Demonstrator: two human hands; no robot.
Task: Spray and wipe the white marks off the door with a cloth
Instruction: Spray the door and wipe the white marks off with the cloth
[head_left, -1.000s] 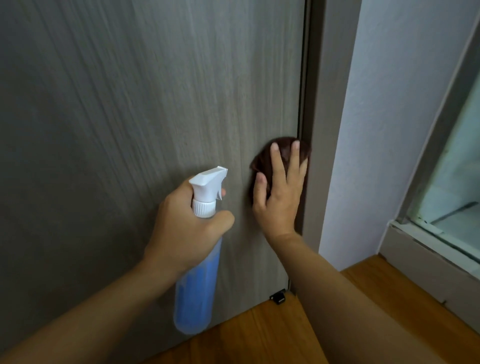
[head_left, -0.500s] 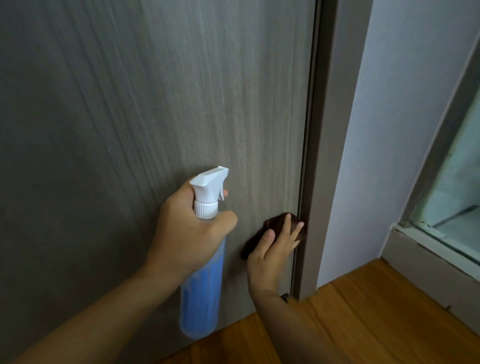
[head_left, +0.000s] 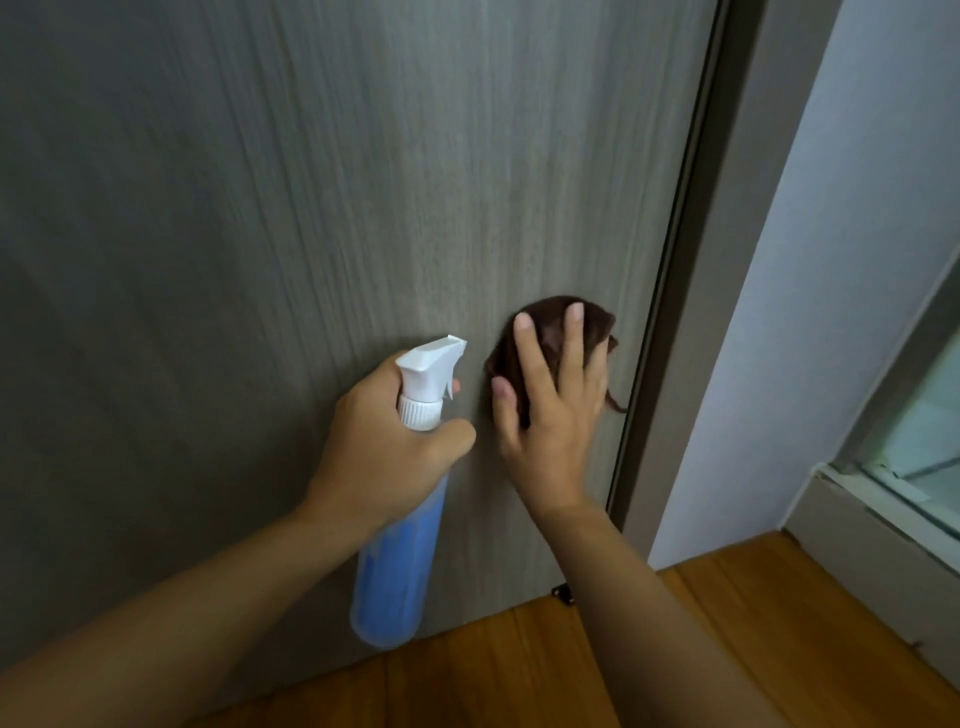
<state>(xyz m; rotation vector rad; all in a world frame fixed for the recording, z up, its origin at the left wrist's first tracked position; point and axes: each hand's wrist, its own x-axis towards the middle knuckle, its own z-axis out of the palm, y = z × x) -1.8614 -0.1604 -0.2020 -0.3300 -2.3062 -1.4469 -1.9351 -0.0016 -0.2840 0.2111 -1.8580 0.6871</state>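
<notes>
A grey wood-grain door (head_left: 322, 208) fills most of the view. My left hand (head_left: 379, 447) grips a spray bottle (head_left: 400, 561) with blue liquid and a white trigger head, its nozzle pointing right toward the door. My right hand (head_left: 556, 405) presses a dark brown cloth (head_left: 550, 322) flat against the door near its right edge, fingers spread and straight. No white marks show on the visible door surface.
The grey door frame (head_left: 717, 260) runs down just right of the cloth, with a pale wall (head_left: 831, 260) beyond. A wooden floor (head_left: 727, 649) lies below. A small black door stop (head_left: 563, 592) sits at the door's foot. A glass panel (head_left: 924, 426) stands at far right.
My right hand with the cloth moved down the door edge, then back up to mid height. The left hand and bottle stayed almost still.
</notes>
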